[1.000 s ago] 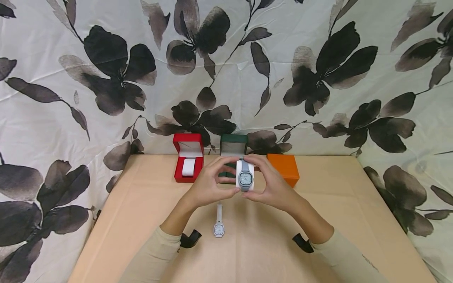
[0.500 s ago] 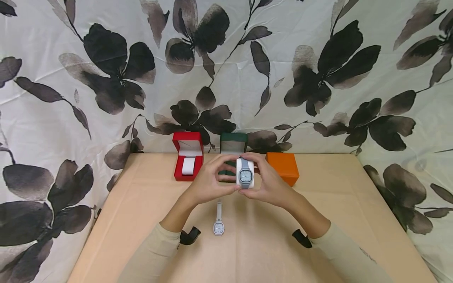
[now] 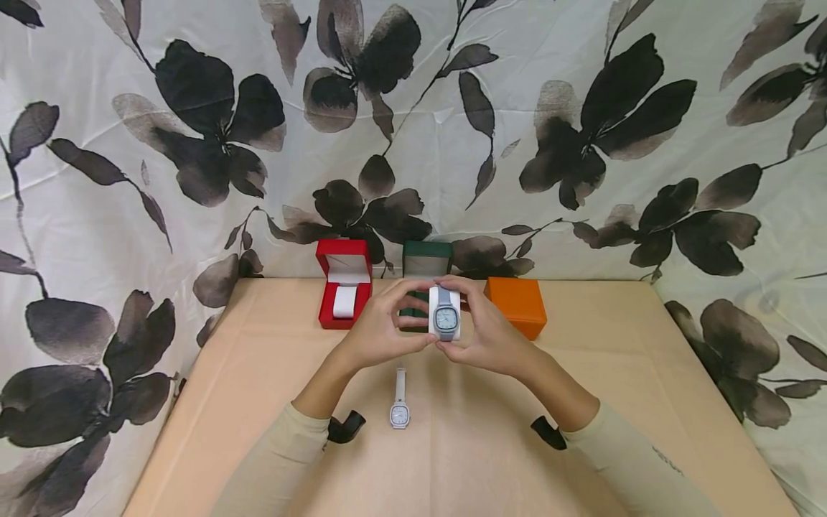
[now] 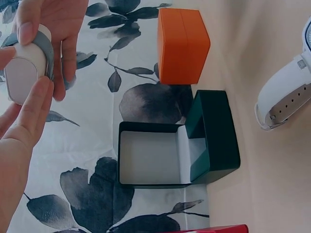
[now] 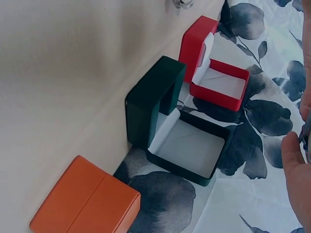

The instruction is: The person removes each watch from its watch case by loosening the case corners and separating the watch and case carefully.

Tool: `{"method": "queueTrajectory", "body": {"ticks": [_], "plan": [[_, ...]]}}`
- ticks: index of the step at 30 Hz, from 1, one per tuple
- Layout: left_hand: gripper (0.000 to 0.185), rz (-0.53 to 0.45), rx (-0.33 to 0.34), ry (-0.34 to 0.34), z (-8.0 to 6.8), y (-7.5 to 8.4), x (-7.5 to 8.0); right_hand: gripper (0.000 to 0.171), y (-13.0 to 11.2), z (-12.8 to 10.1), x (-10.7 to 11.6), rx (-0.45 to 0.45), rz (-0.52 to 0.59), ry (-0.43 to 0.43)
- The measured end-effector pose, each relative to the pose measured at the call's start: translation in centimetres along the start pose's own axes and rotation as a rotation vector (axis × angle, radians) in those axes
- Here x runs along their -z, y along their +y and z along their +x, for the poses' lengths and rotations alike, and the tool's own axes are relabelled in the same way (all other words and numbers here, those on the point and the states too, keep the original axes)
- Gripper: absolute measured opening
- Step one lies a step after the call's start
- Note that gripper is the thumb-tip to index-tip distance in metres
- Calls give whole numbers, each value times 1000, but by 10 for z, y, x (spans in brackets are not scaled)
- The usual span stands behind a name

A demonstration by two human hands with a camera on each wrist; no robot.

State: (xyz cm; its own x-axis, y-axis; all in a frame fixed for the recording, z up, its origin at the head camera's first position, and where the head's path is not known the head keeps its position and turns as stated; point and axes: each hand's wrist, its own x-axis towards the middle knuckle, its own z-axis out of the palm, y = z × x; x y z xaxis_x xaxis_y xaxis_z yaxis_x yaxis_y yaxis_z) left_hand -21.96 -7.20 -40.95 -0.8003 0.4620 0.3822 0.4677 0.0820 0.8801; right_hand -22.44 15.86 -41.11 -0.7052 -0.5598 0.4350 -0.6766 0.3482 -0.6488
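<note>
Both hands hold up a blue-grey strap watch (image 3: 446, 319) wrapped round a white cushion (image 3: 431, 332), over the middle of the table in the head view. My left hand (image 3: 376, 332) grips the cushion's left side between thumb and fingers. From the right, my right hand (image 3: 492, 334) pinches it at top and bottom. The left wrist view shows the cushion's side (image 4: 22, 77) with fingers on the strap. Behind the hands stands an open green watch box (image 3: 426, 260), its lower part largely covered in the head view; its compartment shows no cushion in the left wrist view.
A white strap watch (image 3: 400, 415) lies face up on the table, nearer the body. Left of the green box stands an open red watch box (image 3: 325, 319) holding a white cushion (image 3: 344, 302). A closed orange box (image 3: 517, 305) sits to the right. Floral cloth (image 3: 439, 129) hangs behind.
The held watch and cushion have shifted very slightly up and left in the head view, which itself moves a little. Both hands keep their grip.
</note>
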Motion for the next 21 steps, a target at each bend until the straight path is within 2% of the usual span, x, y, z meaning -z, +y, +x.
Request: {"method": "queueTrajectory", "body": {"ticks": [6,21], "plan": [[75,4,-5,-11,1,-1,2,98,3,1,1,13,-14,7],[72,-57,18,-35,3,-3,6,97,4,7,2,22,-6,-10]]}}
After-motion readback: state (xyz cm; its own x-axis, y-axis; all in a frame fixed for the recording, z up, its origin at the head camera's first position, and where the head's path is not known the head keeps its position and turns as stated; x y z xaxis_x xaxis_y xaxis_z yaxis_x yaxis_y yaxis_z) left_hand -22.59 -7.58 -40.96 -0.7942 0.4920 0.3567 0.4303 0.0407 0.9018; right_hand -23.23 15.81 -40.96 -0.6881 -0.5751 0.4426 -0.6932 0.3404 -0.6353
